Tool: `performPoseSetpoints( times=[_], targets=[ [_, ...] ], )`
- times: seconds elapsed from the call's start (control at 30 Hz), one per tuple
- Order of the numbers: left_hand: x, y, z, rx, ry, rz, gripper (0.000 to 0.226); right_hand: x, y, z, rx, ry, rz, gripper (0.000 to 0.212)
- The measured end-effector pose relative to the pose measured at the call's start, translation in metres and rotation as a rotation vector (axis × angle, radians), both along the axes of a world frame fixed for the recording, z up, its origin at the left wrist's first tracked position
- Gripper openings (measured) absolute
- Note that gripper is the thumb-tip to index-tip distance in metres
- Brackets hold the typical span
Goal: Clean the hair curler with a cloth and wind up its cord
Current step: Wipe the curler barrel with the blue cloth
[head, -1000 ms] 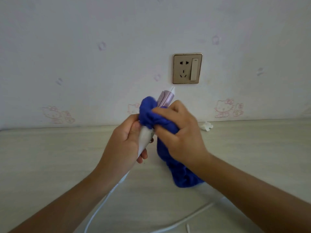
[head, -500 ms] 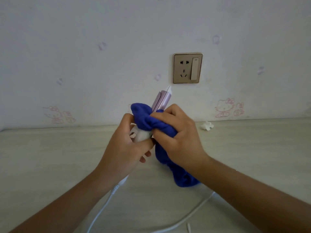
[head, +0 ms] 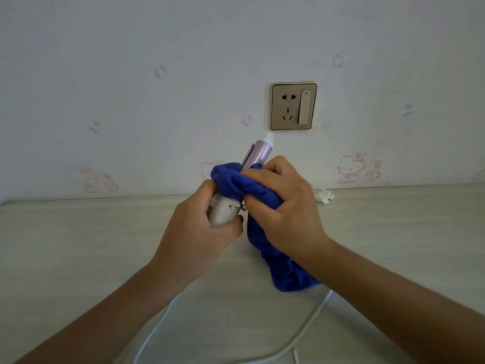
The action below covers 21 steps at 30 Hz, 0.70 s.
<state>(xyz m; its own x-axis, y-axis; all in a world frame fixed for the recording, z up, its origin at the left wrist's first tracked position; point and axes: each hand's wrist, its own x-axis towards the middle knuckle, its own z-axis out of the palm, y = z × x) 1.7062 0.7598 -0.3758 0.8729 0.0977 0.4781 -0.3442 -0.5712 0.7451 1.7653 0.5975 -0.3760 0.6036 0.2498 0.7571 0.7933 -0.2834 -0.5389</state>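
Hair curler point(head: 258, 153), tip at 1 o'clock: left hand point(head: 202, 232) clasped handle, right hand point(head: 286, 206) gripped cloth point(head: 233, 182); loose cord point(head: 309, 327) risked snagging.

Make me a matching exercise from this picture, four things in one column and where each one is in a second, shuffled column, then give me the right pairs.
Things:
1. hair curler
2. blue cloth
3. white cord
4. wall socket

Places:
A. lying loose in a curve on the table
B. mounted on the wall behind the hands
C. handle gripped in the left hand, barrel pointing up
D. bunched in the right hand around the barrel

Pairs: 1-C, 2-D, 3-A, 4-B
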Motion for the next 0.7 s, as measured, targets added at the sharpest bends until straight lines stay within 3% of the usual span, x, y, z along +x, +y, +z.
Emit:
performPoseSetpoints(
  times=[0.07, 0.23, 0.3, 0.43, 0.6, 0.7],
  targets=[
    [0.0, 0.0, 0.001, 0.108, -0.053, 0.056, 0.025, 0.009, -0.007, 0.01, 0.056, 0.005, -0.055, 0.031],
    [-0.002, -0.004, -0.004, 0.292, -0.124, 0.129, 0.022, 0.018, -0.019, 0.023, 0.17, 0.05, -0.1, 0.028],
    [-0.001, -0.004, -0.007, 0.282, -0.125, 0.133, 0.022, 0.006, -0.01, 0.009, 0.079, 0.037, -0.051, 0.029],
    [0.001, 0.002, -0.009, 0.17, -0.085, 0.099, 0.048, -0.004, 0.003, -0.007, -0.055, 0.014, -0.01, 0.03],
    [0.0, -0.002, -0.01, 0.175, -0.081, 0.102, 0.042, 0.02, -0.018, 0.022, 0.176, 0.058, -0.109, 0.027],
    [0.0, -0.004, -0.01, 0.172, -0.089, 0.069, 0.034, 0.017, -0.019, 0.02, 0.156, 0.078, -0.11, 0.029]
  ],
)
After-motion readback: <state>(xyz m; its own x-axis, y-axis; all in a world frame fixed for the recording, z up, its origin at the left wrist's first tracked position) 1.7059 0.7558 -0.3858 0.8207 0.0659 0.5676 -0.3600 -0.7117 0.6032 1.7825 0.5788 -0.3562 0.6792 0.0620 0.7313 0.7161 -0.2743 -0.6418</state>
